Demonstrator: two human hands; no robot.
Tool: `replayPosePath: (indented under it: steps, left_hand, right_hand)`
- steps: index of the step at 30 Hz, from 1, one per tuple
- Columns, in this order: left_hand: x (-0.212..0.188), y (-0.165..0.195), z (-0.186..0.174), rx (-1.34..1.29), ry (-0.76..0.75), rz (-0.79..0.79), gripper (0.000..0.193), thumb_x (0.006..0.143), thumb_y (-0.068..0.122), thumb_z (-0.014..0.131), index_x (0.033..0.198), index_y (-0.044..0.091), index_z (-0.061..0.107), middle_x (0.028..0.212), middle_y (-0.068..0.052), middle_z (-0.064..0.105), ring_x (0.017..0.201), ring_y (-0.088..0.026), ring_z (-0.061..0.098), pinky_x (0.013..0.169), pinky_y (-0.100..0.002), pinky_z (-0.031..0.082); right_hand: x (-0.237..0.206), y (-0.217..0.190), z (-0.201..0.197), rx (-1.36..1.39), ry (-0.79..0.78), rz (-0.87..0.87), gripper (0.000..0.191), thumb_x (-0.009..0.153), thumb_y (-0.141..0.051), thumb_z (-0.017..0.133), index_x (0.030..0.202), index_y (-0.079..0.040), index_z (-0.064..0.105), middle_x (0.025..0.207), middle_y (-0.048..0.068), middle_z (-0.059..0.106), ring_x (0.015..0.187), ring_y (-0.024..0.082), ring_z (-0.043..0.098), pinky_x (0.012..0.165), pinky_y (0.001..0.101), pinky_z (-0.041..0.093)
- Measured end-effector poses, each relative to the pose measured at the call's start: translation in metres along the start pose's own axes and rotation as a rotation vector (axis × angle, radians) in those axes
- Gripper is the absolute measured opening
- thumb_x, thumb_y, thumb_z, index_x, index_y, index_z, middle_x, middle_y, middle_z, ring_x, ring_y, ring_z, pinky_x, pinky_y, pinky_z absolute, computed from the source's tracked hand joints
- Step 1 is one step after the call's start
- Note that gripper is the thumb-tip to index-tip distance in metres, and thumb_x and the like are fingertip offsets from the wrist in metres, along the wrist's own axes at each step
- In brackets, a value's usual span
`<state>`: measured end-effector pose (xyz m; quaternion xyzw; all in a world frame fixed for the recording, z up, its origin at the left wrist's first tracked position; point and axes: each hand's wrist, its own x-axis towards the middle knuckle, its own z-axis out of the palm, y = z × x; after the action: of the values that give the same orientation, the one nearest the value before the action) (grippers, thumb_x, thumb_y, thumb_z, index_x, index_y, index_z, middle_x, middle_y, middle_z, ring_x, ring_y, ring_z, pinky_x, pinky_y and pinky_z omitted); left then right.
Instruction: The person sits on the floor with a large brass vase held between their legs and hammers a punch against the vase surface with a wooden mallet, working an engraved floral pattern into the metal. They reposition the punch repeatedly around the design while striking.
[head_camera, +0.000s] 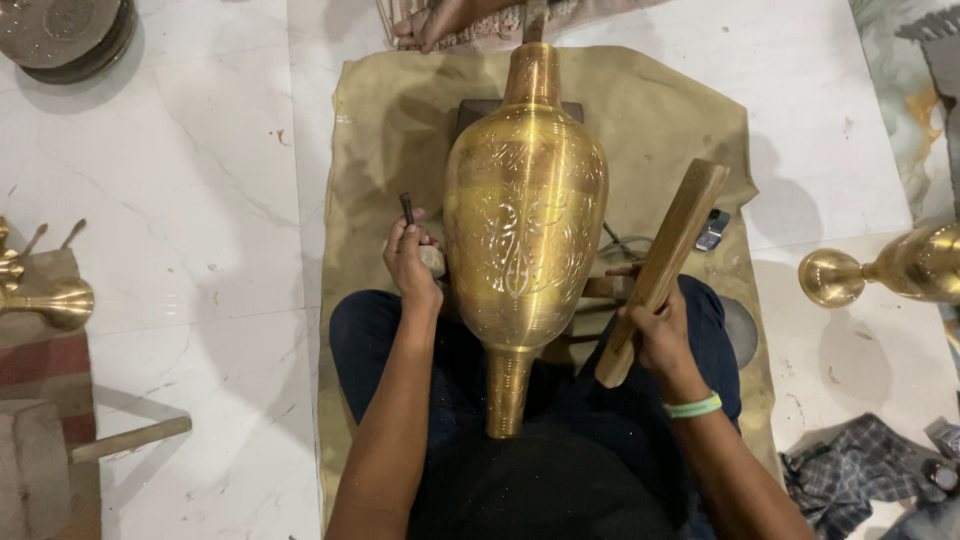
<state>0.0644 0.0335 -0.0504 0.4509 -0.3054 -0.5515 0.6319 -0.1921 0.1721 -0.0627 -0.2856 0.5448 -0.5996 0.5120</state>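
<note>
A large engraved brass vase (524, 215) lies lengthwise across my lap, neck toward me, its far end resting on a dark wooden block (470, 108). My left hand (412, 262) grips a small dark chisel (407, 208) beside the vase's left flank. My right hand (655, 335) holds a long flat wooden mallet stick (665, 262), raised to the right of the vase. A green band circles my right wrist.
A tan cloth (640, 110) covers the white marble floor under me. Another brass vase (890, 268) lies at right, brass pieces (45, 298) at left, metal plates (65, 35) top left, a wooden mallet (60, 455) bottom left, checked cloth (860, 470) bottom right.
</note>
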Motion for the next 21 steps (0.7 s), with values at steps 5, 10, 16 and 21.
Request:
replayPosePath:
  steps: [5,10,16,21]
  left_hand:
    - [-0.006,0.003,0.001,0.079,-0.049,-0.100,0.027,0.102,0.011,0.051,0.121,0.000,0.068,0.078,0.001,0.054,0.068,-0.009,0.053,0.062,-0.025,0.047]
    - [-0.005,0.001,0.004,0.128,-0.101,-0.051,0.028,0.103,0.012,0.050,0.122,0.000,0.067,0.078,0.001,0.054,0.068,-0.009,0.053,0.063,-0.025,0.049]
    - [-0.009,-0.004,0.003,0.065,-0.039,0.030,0.024,0.103,0.011,0.052,0.117,0.000,0.067,0.076,0.000,0.052,0.065,-0.010,0.052,0.060,-0.026,0.048]
    - [-0.003,-0.008,0.000,0.049,0.085,0.028,0.023,0.103,0.012,0.052,0.113,-0.001,0.068,0.073,-0.001,0.051,0.064,-0.010,0.051,0.057,-0.027,0.047]
  right_hand:
    - [-0.036,0.012,-0.016,-0.052,0.032,0.002,0.063,0.074,0.006,0.059,0.136,-0.002,0.050,0.129,0.016,0.062,0.106,0.019,0.060,0.078,0.0288,0.053]
    - [-0.047,0.015,-0.004,0.033,0.021,-0.078,0.067,0.072,0.007,0.059,0.137,-0.004,0.047,0.137,0.018,0.061,0.127,0.022,0.060,0.096,0.0320,0.052]
    - [-0.043,0.031,0.013,0.003,0.133,-0.306,0.061,0.080,0.009,0.064,0.137,-0.003,0.046,0.141,0.017,0.059,0.131,0.025,0.058,0.108,0.0363,0.050]
    - [-0.033,0.032,0.002,-0.098,0.025,-0.219,0.063,0.078,0.007,0.066,0.137,-0.003,0.047,0.140,0.013,0.058,0.129,0.024,0.057,0.106,0.0359,0.049]
